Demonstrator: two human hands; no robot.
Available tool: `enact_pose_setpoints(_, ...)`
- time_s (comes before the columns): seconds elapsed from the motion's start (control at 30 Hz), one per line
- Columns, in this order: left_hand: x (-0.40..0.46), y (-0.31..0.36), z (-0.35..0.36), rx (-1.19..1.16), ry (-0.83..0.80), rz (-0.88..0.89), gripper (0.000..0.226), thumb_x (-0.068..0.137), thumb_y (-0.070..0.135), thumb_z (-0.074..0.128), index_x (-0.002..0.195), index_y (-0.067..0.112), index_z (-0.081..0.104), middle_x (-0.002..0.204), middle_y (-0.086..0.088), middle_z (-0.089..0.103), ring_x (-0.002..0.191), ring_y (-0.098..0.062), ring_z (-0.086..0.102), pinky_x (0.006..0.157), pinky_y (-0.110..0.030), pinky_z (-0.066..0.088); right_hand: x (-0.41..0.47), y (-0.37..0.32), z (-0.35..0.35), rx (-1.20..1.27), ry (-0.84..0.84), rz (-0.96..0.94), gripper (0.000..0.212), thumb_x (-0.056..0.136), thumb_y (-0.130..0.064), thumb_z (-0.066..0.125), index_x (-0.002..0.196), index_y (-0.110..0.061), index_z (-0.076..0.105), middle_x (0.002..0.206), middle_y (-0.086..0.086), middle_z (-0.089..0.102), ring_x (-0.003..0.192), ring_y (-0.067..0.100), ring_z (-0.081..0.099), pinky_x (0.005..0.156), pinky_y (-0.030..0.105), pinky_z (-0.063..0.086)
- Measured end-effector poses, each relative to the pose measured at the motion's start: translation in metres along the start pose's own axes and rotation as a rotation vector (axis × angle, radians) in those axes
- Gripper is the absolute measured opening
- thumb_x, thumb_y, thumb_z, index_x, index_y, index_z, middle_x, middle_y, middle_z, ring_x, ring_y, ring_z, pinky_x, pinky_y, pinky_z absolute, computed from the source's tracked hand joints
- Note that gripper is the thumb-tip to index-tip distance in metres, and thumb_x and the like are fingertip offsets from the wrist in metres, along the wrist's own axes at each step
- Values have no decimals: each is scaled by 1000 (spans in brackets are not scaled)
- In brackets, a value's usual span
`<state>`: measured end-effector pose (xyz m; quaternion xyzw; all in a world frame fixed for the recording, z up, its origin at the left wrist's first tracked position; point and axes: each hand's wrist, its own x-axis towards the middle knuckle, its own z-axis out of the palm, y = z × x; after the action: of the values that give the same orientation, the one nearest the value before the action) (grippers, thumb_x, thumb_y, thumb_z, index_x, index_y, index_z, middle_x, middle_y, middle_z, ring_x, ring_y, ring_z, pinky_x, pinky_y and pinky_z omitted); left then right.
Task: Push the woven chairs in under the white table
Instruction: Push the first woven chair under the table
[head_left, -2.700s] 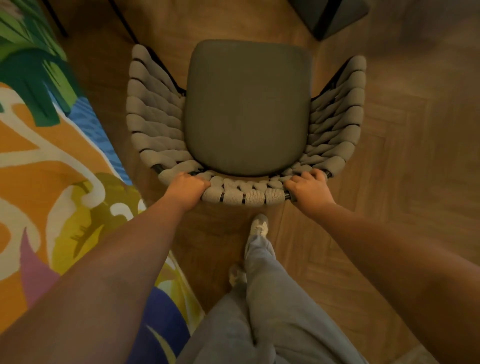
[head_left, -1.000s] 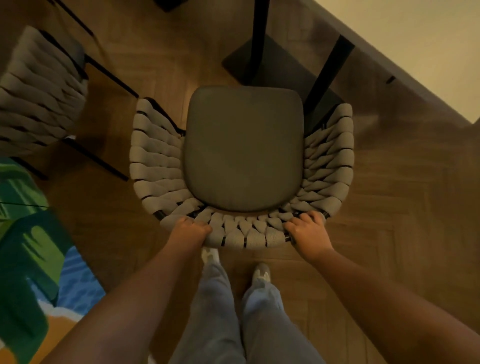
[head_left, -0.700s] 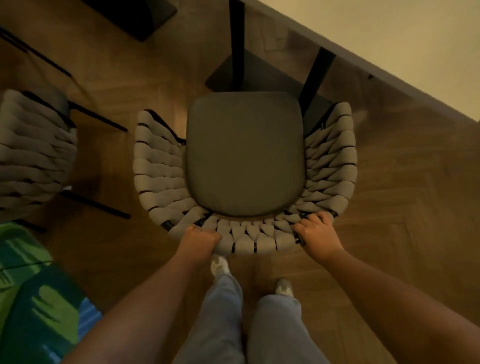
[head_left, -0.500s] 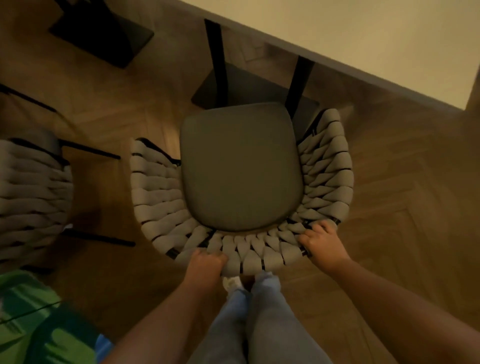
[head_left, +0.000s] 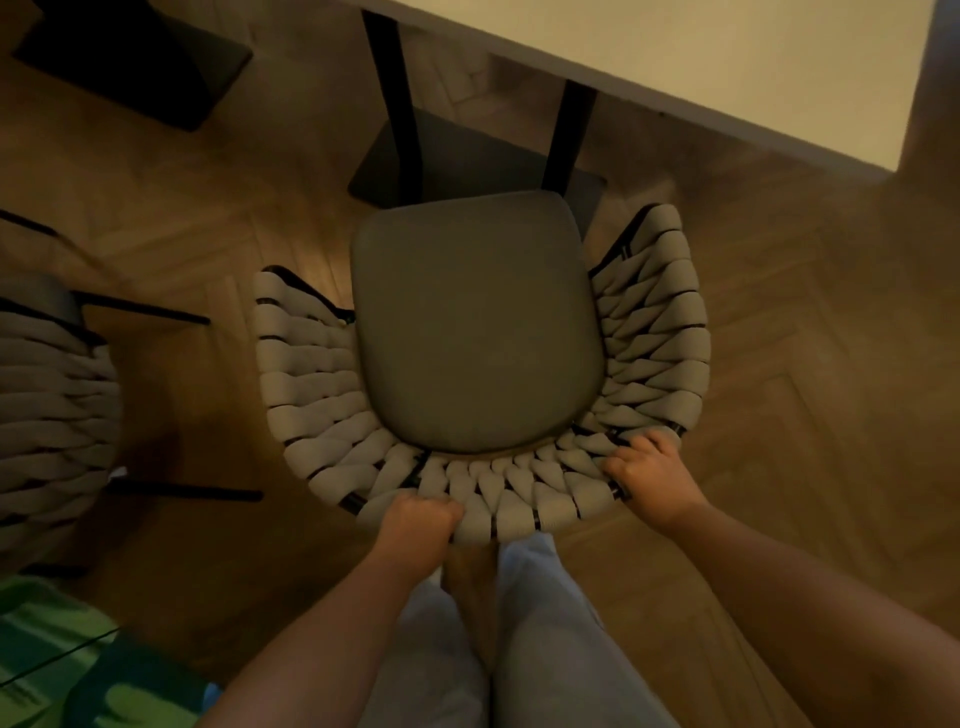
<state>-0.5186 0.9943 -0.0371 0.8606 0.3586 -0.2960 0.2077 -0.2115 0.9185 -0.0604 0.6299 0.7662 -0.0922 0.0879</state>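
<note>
Both hands are gripping the curved back of the woven chair (head_left: 483, 364): the left hand (head_left: 415, 525) at about 7 o'clock on the rim, its fingers curled over the top strap, the right hand (head_left: 649, 470) at about 4 o'clock, its fingers (head_left: 631, 449) clamped on the weave. The chair is standing on the wooden floor (head_left: 810, 364) in the middle of the view, its front edge pointing to 12 o'clock and reaching the dark table legs (head_left: 392, 98), while the white table (head_left: 727, 62) is sitting at 1 o'clock, so the seat is not yet under the top.

The main risk, as I judge it, is the seat front or the chair's own legs catching on those table legs or on the flat dark base (head_left: 467, 156) beneath them; the table edge is running at a slant to the chair, so a straight push could jam one side or twist the chair. The raised woven sides could also be knocking the table edge if they are standing too high, which cannot be told here.

The chair is showing a smooth grey seat cushion (head_left: 478, 322) ringed by thick pale straps woven over a thin black frame. A second chair (head_left: 52, 415) of the same kind is waiting at 9 o'clock, and a green rug (head_left: 47, 654) is lying at 8 o'clock
</note>
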Motion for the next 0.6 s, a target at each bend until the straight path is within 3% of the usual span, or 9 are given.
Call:
enact_pose_setpoints(0.07,-2,0,3,-30,-36,5,26,89,29,59,114,24,54,113,-1,61,104,-22,58,91,-34,42,-3,-5,1,-15,-24,15,46,34,-12,90,75,-24,73,68,-6,64,68,24,62,82,36,29)
enact_pose_setpoints(0.13,-3,-4,6,-45,-53,-15,28,93,29,53,120,23,52,121,-3,59,111,-24,56,94,-36,41,-9,-12,3,-22,-18,21,45,34,-11,90,74,-24,73,68,-6,64,68,24,61,81,37,29)
enact_pose_setpoints(0.47,-25,-25,19,93,-43,285,39,89,51,56,116,22,54,112,-1,61,98,-20,59,84,-35,48,-73,-73,20,54,-49,235,49,36,-12,92,81,-23,74,73,-5,67,73,25,64,82,36,27)
enact_pose_setpoints(0.6,-34,-41,16,194,-89,324,34,92,42,55,119,22,53,116,-2,61,102,-22,59,86,-36,48,-82,-107,21,118,-65,302,48,38,-13,92,81,-25,74,74,-8,67,72,23,63,79,35,27)
